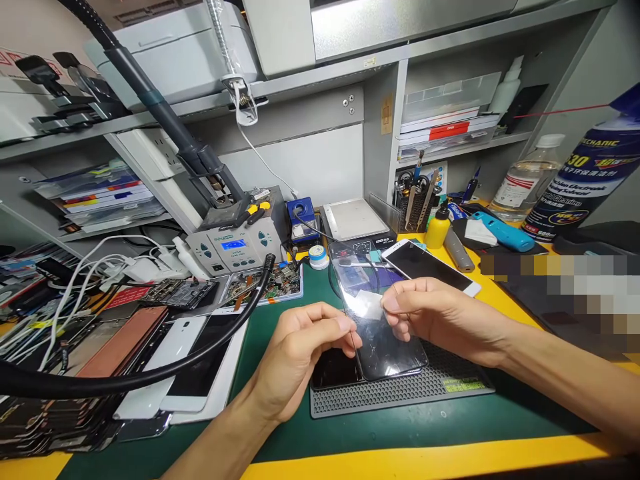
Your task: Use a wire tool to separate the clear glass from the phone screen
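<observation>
Over a grey mat (375, 399), the left hand (300, 350) pinches one long edge of a clear panel (373, 333), and the right hand (435, 310) grips its opposite edge. Beneath, a dark phone (333, 372) lies partly hidden by the left hand. A white-framed phone (425, 267) lies just behind the right hand, near a yellow bottle (438, 230). To the left, a black hose (100, 389) arches across the view, covering parts of a white phone (167, 343) and its neighbours.
</observation>
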The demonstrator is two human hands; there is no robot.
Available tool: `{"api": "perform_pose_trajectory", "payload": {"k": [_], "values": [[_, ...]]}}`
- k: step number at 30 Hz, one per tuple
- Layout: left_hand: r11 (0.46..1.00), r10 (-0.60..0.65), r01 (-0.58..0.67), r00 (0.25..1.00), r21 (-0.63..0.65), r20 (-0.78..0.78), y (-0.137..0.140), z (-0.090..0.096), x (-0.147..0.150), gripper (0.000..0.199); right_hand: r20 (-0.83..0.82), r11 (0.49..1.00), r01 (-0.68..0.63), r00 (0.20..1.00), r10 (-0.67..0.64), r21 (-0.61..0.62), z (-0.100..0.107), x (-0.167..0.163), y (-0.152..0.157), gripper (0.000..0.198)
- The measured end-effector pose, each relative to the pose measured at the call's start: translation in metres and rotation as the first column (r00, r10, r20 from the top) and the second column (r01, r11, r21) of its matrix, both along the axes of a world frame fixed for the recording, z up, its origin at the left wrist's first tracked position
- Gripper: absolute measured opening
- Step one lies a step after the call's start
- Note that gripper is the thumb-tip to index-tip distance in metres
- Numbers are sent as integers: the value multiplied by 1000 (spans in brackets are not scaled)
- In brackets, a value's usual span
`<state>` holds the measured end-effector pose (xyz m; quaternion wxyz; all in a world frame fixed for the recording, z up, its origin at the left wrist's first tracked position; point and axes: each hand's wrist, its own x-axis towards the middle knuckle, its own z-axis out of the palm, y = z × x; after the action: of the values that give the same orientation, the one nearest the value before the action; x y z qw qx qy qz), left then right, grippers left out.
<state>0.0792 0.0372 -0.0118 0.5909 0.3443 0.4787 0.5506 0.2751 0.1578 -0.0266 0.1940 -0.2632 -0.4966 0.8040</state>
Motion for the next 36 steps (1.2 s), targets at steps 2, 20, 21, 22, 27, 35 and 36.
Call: {"api": "perform_pose_trajectory", "payload": {"k": [2,20,21,22,27,35,36], "values": [[1000,1,-1,1000,4,-1,0,1,0,14,4,1000,-4,1000,4,-3,2,0,-1,19],[992,-127,127,988,-14,-87,-3,2,-1,16,-28,998,26,999,-28,-55,3,-2,-2,19],[990,-139,136,984,-32,-109,-4,1,-1,17,-28,998,33,999,-35,-49,3,-2,-2,20],[988,-150,146,980,-43,-127,-5,1,-1,19,-29,998,39,999,-41,-44,3,-2,-2,21],[981,-190,184,974,-55,-124,-6,0,0,32,-43,998,63,997,-64,-22,3,-1,-1,22],[996,81,-84,995,39,65,-1,5,0,31,-34,998,-21,999,23,55,-2,-2,-2,17],[992,119,-122,990,35,79,0,5,-2,31,-27,996,-38,999,41,77,-2,-2,-3,16]]}}
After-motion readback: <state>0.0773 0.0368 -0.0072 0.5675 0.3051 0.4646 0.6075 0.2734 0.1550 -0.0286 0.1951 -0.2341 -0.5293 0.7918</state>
